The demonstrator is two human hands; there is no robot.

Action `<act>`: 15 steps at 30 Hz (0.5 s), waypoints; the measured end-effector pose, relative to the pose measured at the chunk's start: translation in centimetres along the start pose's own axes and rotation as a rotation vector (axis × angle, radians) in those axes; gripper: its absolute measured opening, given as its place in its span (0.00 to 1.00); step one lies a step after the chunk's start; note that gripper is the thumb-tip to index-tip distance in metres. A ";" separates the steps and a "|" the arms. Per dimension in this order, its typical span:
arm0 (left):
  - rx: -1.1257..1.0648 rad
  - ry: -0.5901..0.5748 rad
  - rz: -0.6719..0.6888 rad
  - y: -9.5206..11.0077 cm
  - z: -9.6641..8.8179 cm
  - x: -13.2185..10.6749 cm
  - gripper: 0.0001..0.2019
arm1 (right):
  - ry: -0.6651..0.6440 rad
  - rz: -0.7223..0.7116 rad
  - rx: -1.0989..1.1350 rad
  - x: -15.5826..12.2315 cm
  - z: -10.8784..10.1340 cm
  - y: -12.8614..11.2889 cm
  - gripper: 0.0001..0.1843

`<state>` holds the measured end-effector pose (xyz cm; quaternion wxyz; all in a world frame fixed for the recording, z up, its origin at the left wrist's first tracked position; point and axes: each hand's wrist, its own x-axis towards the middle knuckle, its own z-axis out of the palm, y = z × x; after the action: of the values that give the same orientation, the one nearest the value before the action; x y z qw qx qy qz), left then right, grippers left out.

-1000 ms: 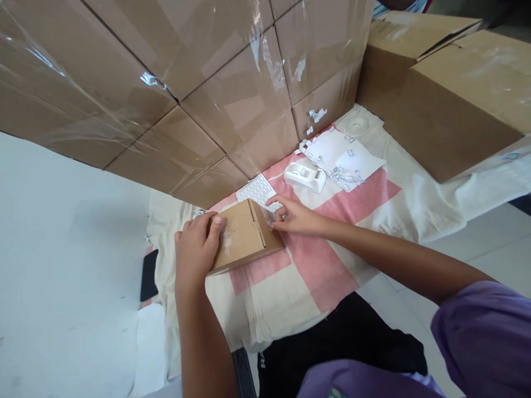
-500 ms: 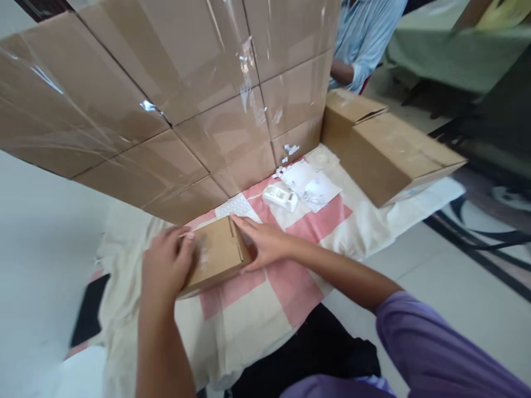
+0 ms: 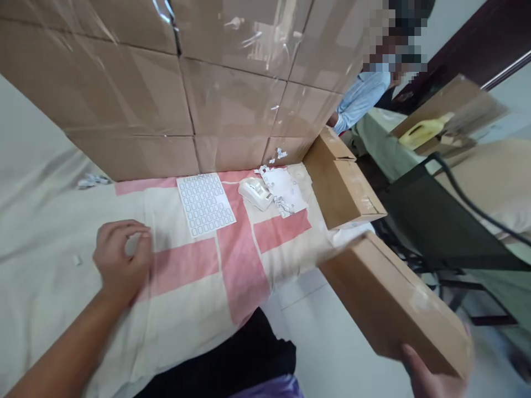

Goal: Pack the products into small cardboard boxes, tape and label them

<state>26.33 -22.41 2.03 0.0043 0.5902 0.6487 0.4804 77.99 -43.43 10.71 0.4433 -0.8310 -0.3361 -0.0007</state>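
Note:
My right hand (image 3: 431,376) grips the near end of a closed brown cardboard box (image 3: 398,304), held out at the lower right beyond the cloth's edge. My left hand (image 3: 124,254) hovers over the cloth at the left, thumb and forefinger pinched together; whatever lies between the tips is too small to make out. To its right lies a white sheet of small outlined stickers (image 3: 206,204). Beside that sheet sit a white plastic device (image 3: 255,192) and white papers (image 3: 286,190) with torn scraps on them.
A wall of taped cardboard boxes (image 3: 232,105) stands along the back. More boxes (image 3: 344,177) rest at the cloth's right end. Behind them is a person in a light blue shirt (image 3: 365,94). A dark chair (image 3: 452,215) and a yellow container (image 3: 425,131) are at the right.
The cardboard box has left the cloth, carried to the right by my right hand. My left hand has let go of it. The view has turned, and the sticker sheet is uncovered.

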 end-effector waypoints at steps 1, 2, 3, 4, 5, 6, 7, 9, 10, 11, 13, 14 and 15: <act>0.001 -0.019 -0.054 0.0 0.4 -0.3 0.04 | 0.108 0.020 -0.023 -0.3 -0.6 0.9 0.56; 0.003 -0.024 -0.093 0.0 0.6 -0.4 0.05 | 0.172 0.037 -0.006 -0.4 -0.3 1.6 0.56; -0.002 0.001 -0.113 0.0 0.7 -0.4 0.05 | 0.212 0.026 0.011 -0.1 0.7 1.9 0.59; -0.016 0.027 -0.127 0.1 0.8 -0.4 0.05 | 0.207 0.010 0.021 0.7 2.4 1.9 0.64; -0.037 0.038 -0.137 0.0 0.7 -0.4 0.05 | 0.186 -0.022 0.009 1.8 4.6 1.5 0.68; -0.067 0.044 -0.150 0.0 0.6 -0.3 0.05 | 0.160 -0.066 -0.030 3.2 7.0 0.8 0.71; -0.101 0.046 -0.165 0.0 0.6 -0.2 0.04 | 0.124 -0.107 -0.083 4.8 9.5 -0.4 0.72; -0.169 0.045 -0.195 -0.1 0.3 0.0 0.05 | 0.040 -0.149 -0.201 8.3 13.9 -3.4 0.71; -0.202 0.061 -0.203 -0.1 0.2 0.1 0.05 | -0.019 -0.142 -0.268 9.9 15.6 -5.1 0.72; -0.233 0.089 -0.207 -0.1 -0.1 0.2 0.05 | -0.085 -0.122 -0.349 11.1 16.8 -6.7 0.73; -0.293 0.124 -0.245 0.0 -0.8 0.4 0.05 | -0.203 -0.087 -0.529 12.2 18.1 -9.3 0.74; -0.323 0.133 -0.282 0.1 -1.3 0.5 0.05 | -0.250 -0.086 -0.606 11.8 18.3 -10.3 0.73; -0.358 0.139 -0.328 0.2 -1.8 0.6 0.05 | -0.294 -0.103 -0.657 10.8 18.3 -10.9 0.70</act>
<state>25.28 -23.15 3.47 0.1423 0.4324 0.6391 0.6199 74.83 -19.69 10.87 0.0992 -0.9022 -0.4196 -0.0116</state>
